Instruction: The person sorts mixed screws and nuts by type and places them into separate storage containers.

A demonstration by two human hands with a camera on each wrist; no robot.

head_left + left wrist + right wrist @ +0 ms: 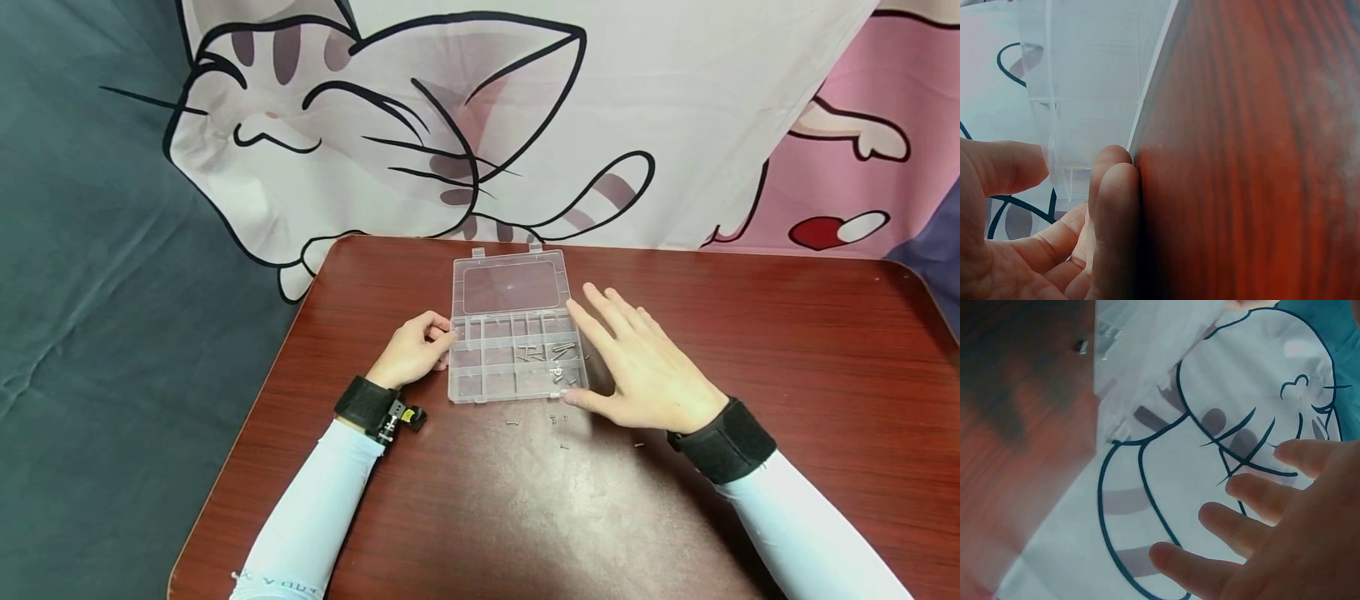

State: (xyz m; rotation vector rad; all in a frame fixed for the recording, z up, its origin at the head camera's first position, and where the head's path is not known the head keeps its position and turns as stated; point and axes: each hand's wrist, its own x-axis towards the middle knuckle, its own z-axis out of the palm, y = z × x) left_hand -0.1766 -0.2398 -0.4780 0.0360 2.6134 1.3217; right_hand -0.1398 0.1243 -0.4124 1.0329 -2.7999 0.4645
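A clear plastic compartment box lies on the table, its lid folded back toward the wall. Small metal screws sit in several compartments on its right side. My left hand holds the box's left edge; in the left wrist view the thumb and fingers lie on either side of that edge. Above the right side of the box, my right hand is spread with straight fingers and grips nothing. Its thumb is near the front right corner; whether it touches there, I cannot tell.
Loose small screws lie on the brown wooden table in front of the box, with one farther right. A cloth with a cartoon cat hangs behind the table. Green fabric is at the left.
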